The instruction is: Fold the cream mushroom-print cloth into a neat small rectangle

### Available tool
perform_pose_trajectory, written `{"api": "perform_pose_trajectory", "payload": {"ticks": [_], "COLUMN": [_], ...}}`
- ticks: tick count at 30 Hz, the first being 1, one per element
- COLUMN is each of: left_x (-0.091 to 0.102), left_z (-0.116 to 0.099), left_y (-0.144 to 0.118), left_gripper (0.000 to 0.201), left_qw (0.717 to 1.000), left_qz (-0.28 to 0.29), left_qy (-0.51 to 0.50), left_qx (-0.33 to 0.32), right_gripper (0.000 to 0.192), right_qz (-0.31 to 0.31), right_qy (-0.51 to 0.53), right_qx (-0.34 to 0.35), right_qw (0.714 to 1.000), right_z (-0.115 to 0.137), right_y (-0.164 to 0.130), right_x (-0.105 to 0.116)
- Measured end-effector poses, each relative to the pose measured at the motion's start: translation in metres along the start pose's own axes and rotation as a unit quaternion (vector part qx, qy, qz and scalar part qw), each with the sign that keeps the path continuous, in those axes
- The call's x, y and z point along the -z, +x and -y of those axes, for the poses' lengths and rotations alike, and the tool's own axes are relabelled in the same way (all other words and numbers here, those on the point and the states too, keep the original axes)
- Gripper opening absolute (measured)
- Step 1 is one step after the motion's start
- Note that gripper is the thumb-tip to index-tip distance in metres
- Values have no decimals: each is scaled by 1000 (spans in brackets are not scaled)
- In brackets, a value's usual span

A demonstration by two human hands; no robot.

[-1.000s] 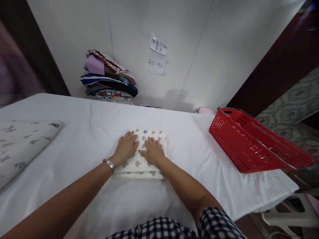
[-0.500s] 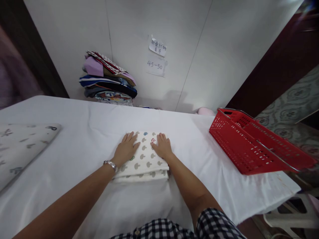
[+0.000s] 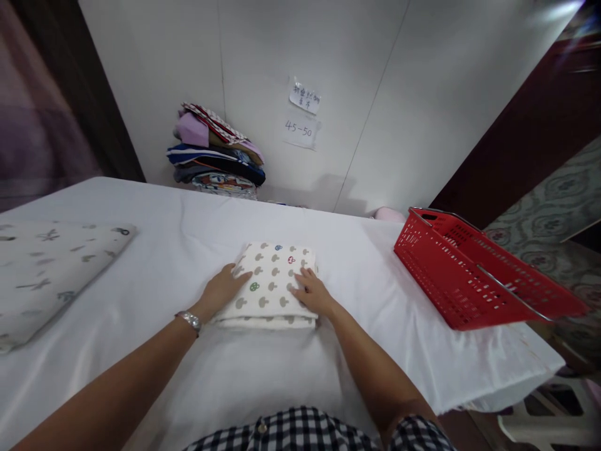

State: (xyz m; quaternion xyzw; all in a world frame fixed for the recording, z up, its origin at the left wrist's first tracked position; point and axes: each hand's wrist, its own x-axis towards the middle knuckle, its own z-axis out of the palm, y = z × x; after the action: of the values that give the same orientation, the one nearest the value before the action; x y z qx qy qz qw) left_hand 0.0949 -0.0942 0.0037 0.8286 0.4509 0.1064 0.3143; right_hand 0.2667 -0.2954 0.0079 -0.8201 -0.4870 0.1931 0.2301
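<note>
White cotton cloth [image 3: 272, 285] printed with small mushrooms lies folded into a compact rectangle on the sheet-covered table [image 3: 188, 369], between the two hands. Left hand [image 3: 220, 291], flat and open, rests against the cloth's left edge; right hand [image 3: 313, 293], fingers spread, presses on its right near corner. Neither hand grips anything. Folding appears complete, judging by the neat stacked edges; the bundle is not yet put away. Red basket [image 3: 474, 275] stands well to the right of the right hand; another patterned cloth [image 3: 47, 269] lies far left.
</note>
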Motion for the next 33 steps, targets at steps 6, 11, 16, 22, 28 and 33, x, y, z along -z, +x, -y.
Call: {"api": "perform_pose_trajectory", "payload": {"ticks": [6, 11, 16, 22, 28, 33], "left_x": [0, -3, -12, -22, -10, -2], "left_z": [7, 10, 25, 38, 31, 27], "left_y": [-25, -50, -69, -72, -87, -95], "left_gripper": [79, 75, 62, 62, 64, 61], "left_qw": [997, 993, 978, 965, 933, 926], "left_qz": [48, 36, -30, -92, -22, 35], "left_qy": [-35, -94, -198, -246, -359, -375], "left_qx": [48, 58, 52, 20, 4, 22], "right_gripper": [41, 37, 31, 28, 27, 27], "right_qz": [-64, -165, -217, -220, -276, -264], "right_qy": [-54, -140, -147, -177, -162, -161], "right_qx": [57, 141, 221, 231, 227, 245], "right_qw": [995, 966, 939, 931, 920, 919], "right_z": [6, -1, -10, -8, -16, -26], "right_y": [-66, -90, -92, -81, -80, -86], "right_x": [-20, -36, -44, -43, -34, -32]}}
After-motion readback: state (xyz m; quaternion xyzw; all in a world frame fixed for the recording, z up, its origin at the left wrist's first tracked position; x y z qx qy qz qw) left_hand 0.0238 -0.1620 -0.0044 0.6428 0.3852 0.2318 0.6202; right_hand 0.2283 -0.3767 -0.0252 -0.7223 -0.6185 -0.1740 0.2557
